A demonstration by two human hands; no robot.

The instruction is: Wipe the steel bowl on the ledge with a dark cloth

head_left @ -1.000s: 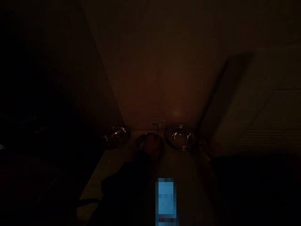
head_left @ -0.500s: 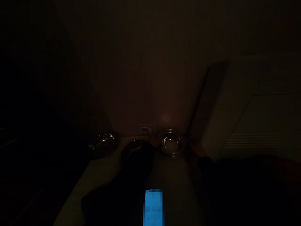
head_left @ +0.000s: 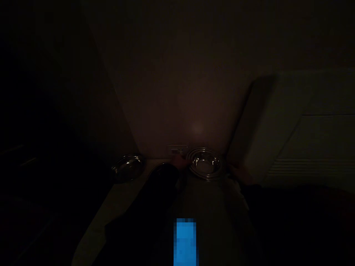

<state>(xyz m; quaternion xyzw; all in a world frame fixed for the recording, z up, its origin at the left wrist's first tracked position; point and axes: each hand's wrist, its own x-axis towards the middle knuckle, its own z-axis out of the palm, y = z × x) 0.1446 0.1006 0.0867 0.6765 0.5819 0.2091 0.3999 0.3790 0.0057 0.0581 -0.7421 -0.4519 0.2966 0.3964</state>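
Note:
The scene is very dark. A stack of shiny round metal bowls stands by the wall, with several rims showing one inside another. My left hand grips its left rim, fingers curled towards the metal. On the opposite side, my right hand is at the right rim; its fingertips are hard to make out in the shadow. Another metal bowl is mostly hidden behind my left sleeve. Farther left, a metal bowl sits at the counter's edge.
A pale counter runs towards me, its left edge dropping into darkness. On the wall behind is an outlet plate. A light panel with ridges rises at the right. A bright blue pixelated patch shows at the bottom.
The view has shifted slightly, moving the scene right. The bowl stack is a little nearer the outlet plate, and a light spot on the wall has risen. Both hands remain at its sides.

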